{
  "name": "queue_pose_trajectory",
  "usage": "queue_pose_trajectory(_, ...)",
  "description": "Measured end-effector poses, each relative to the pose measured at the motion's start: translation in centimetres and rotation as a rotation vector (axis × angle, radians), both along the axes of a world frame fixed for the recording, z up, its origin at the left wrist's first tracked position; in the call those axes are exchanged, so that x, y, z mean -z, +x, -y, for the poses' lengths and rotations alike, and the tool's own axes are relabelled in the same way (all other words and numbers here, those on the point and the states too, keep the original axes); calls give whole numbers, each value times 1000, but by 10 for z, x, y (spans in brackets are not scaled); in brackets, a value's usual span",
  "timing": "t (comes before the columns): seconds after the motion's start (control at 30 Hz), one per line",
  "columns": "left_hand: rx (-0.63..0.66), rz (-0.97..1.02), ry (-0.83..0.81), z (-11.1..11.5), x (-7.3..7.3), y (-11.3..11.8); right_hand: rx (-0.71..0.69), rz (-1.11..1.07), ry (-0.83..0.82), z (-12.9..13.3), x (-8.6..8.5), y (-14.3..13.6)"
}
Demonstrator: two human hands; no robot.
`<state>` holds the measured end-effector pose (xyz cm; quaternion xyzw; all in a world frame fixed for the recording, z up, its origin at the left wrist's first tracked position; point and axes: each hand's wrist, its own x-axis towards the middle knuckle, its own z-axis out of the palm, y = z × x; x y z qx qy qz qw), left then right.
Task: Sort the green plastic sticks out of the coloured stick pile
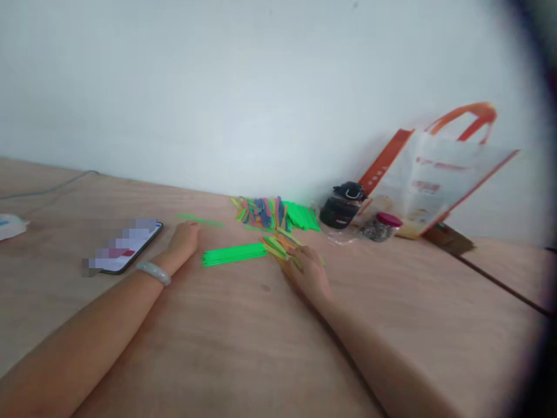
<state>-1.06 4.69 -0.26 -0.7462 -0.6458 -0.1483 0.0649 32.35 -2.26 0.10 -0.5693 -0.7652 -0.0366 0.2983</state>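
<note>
My left hand [186, 239], with a pale bracelet [154, 272] on its wrist, is closed at a thin green strip [212, 222] that sticks out on both sides of the fingertips. Curled fingers of my right hand [311, 273] are on a bunch of yellow and orange strips [276, 245], partly hidden beneath them. Between the hands lies a neat bundle of bright green strips [232, 254], its right end touching the yellow ones. Behind is a pile of mixed-colour strips [261, 212], beside a stack of green strips [303, 215]. Motion blur softens the fingers.
A phone [130, 247] lies left of my left hand. Along the wall at right stand a black bottle [339, 212], a jar with a dark pink lid [382, 226] and a white and orange bag [439, 180]. A cable [52, 188] runs at the far left.
</note>
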Motion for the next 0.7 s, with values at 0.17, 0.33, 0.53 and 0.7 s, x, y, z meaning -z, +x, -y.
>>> queue_pose_trajectory(0.17,198,83,219,27,-11,28,84,224,-15,5,-5,-3)
queue_pose_trajectory(0.33,572,-27,131,62,-18,75,142,259,-30,12,-11,-4)
queue_pose_trajectory(0.53,545,-71,42,67,-14,87,114,309,-93,9,-6,4)
queue_pose_trajectory(0.7,513,-17,35,64,-7,89,136,282,-115,8,-5,4)
